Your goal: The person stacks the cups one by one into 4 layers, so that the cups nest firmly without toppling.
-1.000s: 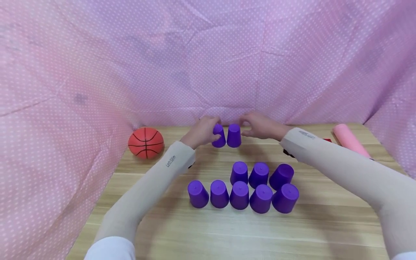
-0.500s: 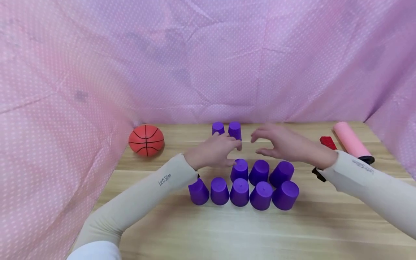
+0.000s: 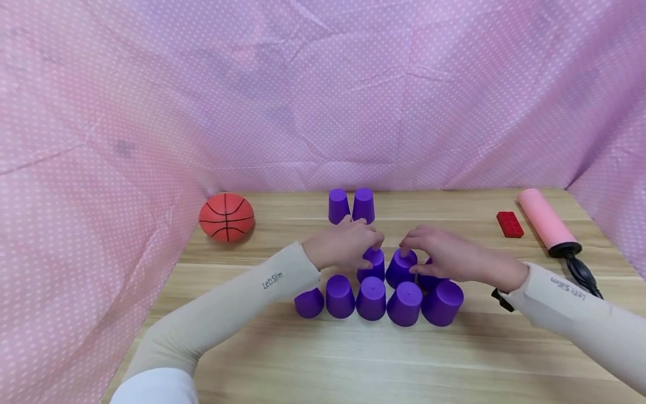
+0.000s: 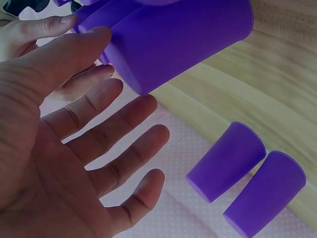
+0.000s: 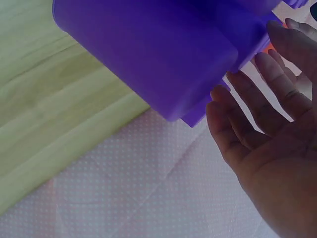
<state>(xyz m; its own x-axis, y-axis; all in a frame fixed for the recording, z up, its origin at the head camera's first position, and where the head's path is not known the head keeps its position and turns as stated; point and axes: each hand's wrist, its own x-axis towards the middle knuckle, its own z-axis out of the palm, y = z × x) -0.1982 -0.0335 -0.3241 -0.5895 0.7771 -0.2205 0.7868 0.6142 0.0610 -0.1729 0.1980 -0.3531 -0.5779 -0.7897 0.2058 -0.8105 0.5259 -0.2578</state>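
Note:
Upside-down purple cups stand on the table in rows. My left hand [image 3: 345, 245] is over the left cup [image 3: 374, 262] of the middle row, thumb and fingertips close around its top. In the left wrist view the fingers of that hand [image 4: 64, 163] are loosely spread, the thumb by a large cup [image 4: 183, 47]. My right hand [image 3: 454, 255] is beside the middle cup [image 3: 400, 273], fingertips at its top, and partly covers the row's right cup. The right wrist view shows the hand [image 5: 282, 144] with relaxed fingers near a cup [image 5: 143, 54].
Two cups, a left one [image 3: 338, 206] and a right one [image 3: 364, 206], stand at the back. A front row [image 3: 370, 303] has several cups. An orange basketball [image 3: 226, 217] is at left; a red brick [image 3: 510, 224] and pink pump [image 3: 547, 221] lie at right.
Both hands have left the two back cups and come nearer to the middle row. The right hand has moved down and in toward the middle cup. The cups stay in place.

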